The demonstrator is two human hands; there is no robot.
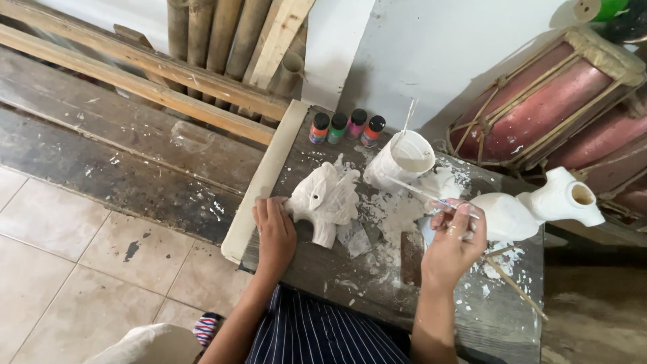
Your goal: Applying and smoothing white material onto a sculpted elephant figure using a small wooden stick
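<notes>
A white carved animal figure (328,197) stands on a paint-splashed wooden work table (323,269). My left hand (274,232) rests against the figure's left side, steadying it. My right hand (453,237) grips a thin paintbrush (418,191), whose tip reaches toward a white cup of paint (403,159) behind the figure. A second stick stands in that cup.
Four small paint bottles (346,127) line the table's back edge. A white figure with a hollow neck (539,207) lies at the right. Loose sticks (515,284) lie near it. Red drums (546,101) stand behind; planks and bamboo poles (222,40) lean at the back left.
</notes>
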